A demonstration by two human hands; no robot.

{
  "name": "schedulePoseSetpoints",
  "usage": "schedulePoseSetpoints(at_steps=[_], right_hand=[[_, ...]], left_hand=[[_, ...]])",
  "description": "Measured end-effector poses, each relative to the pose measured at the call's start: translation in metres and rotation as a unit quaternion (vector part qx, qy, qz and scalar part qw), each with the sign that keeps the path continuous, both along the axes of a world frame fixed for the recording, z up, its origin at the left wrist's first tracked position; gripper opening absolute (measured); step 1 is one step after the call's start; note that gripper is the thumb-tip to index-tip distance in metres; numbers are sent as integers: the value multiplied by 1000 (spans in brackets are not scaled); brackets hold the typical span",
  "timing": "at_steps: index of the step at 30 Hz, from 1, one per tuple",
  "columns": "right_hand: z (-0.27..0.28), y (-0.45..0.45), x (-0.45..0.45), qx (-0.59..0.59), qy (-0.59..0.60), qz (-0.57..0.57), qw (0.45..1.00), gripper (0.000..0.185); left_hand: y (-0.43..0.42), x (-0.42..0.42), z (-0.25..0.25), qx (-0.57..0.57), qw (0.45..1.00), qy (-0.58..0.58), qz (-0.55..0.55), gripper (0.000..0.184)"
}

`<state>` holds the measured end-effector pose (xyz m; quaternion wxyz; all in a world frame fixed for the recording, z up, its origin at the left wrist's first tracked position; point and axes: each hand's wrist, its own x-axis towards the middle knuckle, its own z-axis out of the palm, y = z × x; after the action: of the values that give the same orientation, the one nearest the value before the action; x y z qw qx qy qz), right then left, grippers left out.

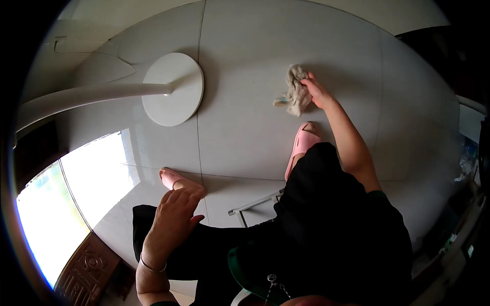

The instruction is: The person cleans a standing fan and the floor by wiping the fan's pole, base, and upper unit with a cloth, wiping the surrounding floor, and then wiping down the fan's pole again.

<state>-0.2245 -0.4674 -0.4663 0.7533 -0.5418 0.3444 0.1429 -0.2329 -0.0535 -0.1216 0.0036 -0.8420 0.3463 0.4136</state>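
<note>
My right hand (317, 92) grips a crumpled beige-grey cloth (296, 93), the arm stretched forward over the tiled floor (245, 102). The cloth hangs in a loose bunch from the fingers; whether its lower end touches the tiles I cannot tell. Over my left knee rests my left hand (176, 214), holding nothing, with its thumb apart from the slightly bent fingers. A bracelet circles that wrist. My feet wear pink slippers (301, 145), one just below the cloth and the other beyond my left hand.
To the left stands a white round base (173, 102) with a thick curved pole (92, 96). A thin cable runs behind it. Between my legs shows a metal stool frame (255, 203). Carved dark wood (87, 268) is at lower left, beside bright light. Cluttered items line the right edge.
</note>
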Motion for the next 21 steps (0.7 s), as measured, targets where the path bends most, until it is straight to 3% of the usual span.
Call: schedulePoseSetpoints(at_steps=[1, 3, 4, 5, 7, 11, 14, 16, 17, 21], right_hand=[[-19, -1, 0, 2, 2, 5, 1000, 44], [-57, 6, 6, -246, -33, 66, 967, 45], [-59, 28, 14, -398, -38, 89, 912, 49], [-81, 40, 21, -461, -56, 160, 871, 56], [-37, 88, 35, -544, -25, 217, 810, 59], [-27, 151, 61, -502, -67, 290, 812, 61], [-9, 189, 71, -423, -109, 338, 834, 61], [-14, 204, 78, -285, -215, 367, 859, 58], [-17, 199, 81, -285, -218, 367, 858, 58], [104, 114, 87, -295, -172, 483, 806, 49]], left_hand=[[1, 0, 0, 9, 1000, -1, -9, 60], [0, 3, 1, -2, 1000, -1, -6, 59], [0, 5, 1, -14, 1000, -2, -8, 59], [0, 5, 1, -12, 1000, -3, -5, 59], [1, 6, -1, -9, 1000, -2, 5, 59], [6, 5, -3, 23, 1000, -3, 15, 57], [8, 2, -7, -1, 1000, -7, 18, 56], [8, 2, -7, -24, 999, -25, -14, 57], [9, 0, -5, -24, 999, -28, -13, 57], [21, -9, 7, -46, 999, -2, -15, 56]])
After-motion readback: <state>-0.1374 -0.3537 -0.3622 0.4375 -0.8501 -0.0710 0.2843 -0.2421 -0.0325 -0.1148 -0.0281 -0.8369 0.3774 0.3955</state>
